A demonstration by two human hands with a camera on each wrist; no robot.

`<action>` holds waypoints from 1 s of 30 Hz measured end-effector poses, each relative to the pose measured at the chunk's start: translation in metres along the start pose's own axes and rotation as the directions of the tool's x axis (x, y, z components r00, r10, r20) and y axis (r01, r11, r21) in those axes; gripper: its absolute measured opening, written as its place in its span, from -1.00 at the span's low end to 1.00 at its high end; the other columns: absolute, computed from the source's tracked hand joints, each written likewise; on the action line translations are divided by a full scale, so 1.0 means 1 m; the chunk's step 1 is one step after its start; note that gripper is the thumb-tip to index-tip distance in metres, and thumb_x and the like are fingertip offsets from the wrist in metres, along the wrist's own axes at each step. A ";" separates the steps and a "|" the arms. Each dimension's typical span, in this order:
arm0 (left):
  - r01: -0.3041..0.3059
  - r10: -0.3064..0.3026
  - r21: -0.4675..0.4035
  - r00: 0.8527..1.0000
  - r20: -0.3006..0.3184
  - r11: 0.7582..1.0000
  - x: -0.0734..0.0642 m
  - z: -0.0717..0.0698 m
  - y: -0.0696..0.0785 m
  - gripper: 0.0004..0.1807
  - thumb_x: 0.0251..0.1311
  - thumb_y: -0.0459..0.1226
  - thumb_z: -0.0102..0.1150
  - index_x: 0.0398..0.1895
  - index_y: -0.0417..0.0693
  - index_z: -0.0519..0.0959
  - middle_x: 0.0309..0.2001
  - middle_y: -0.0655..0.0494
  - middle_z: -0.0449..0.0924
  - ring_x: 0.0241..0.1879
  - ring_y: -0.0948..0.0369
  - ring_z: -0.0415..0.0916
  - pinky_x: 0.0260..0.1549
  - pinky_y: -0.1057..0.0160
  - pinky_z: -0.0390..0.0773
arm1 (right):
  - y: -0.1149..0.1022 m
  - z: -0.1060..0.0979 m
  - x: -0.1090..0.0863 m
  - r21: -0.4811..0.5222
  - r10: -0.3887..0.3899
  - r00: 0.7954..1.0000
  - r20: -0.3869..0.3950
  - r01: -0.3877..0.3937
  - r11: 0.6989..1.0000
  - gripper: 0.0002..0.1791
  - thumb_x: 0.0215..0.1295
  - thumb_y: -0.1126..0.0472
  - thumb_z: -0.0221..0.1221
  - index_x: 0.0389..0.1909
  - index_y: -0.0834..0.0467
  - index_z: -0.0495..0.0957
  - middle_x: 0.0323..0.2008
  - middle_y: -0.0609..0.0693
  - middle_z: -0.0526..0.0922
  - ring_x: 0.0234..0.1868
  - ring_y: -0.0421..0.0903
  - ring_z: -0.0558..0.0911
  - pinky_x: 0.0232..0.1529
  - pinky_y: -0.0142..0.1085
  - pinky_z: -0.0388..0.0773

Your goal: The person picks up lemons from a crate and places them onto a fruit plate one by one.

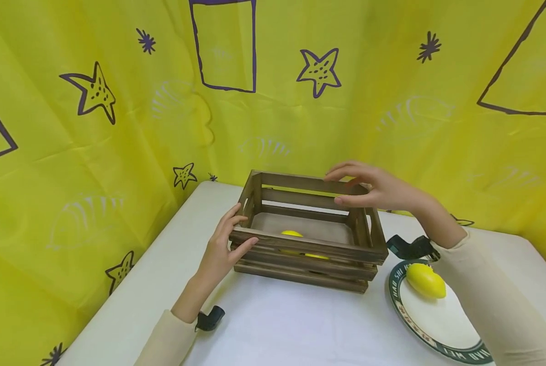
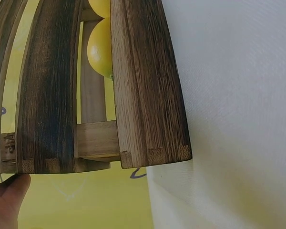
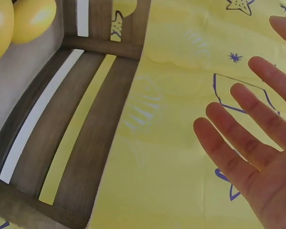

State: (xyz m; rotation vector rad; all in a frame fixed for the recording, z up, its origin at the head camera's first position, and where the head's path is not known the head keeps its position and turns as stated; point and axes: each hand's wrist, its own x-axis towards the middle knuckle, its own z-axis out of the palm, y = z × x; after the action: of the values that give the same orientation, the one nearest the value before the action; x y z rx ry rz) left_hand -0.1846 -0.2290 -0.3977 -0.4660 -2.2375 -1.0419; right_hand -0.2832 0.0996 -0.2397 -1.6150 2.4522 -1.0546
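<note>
A brown slatted wooden crate (image 1: 300, 272) stands on the white table. My left hand (image 1: 222, 244) grips its near left corner, with the thumb over the front top slat and the fingers along the left end. Inside lie two lemons (image 1: 292, 233), partly hidden behind the front slats; the right wrist view also shows the lemons (image 3: 34, 19). My right hand (image 1: 375, 187) hovers over the far right part of the crate, fingers spread and palm free of anything. On a plate (image 1: 419, 330) with a green lettered rim, right of the crate, rests another lemon (image 1: 425, 281).
The white table (image 1: 273, 325) extends around the crate. A yellow curtain (image 1: 273, 117) with purple stars hangs behind and to the left of it. My right sleeve (image 1: 487, 290) passes over part of the plate. Each wrist carries a black camera mount (image 1: 210, 318).
</note>
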 end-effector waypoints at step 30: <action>0.055 -0.055 0.003 0.998 0.034 0.998 0.001 0.000 -0.003 -0.48 0.11 -0.25 0.41 0.11 -0.14 0.43 0.44 -0.04 0.21 0.42 -0.03 0.18 0.29 -0.04 0.33 | 0.050 0.061 0.091 0.059 0.166 0.851 0.499 -0.224 0.973 -0.50 0.33 0.24 0.22 0.26 0.26 0.43 0.26 0.21 0.45 0.25 0.20 0.43 0.25 0.11 0.39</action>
State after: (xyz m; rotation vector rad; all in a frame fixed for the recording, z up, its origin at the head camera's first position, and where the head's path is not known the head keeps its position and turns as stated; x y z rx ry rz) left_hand -0.1869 -0.2308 -0.3989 -0.4264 -2.2934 -1.0665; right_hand -0.3432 0.0048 -0.2832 -1.3508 2.1117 -0.6384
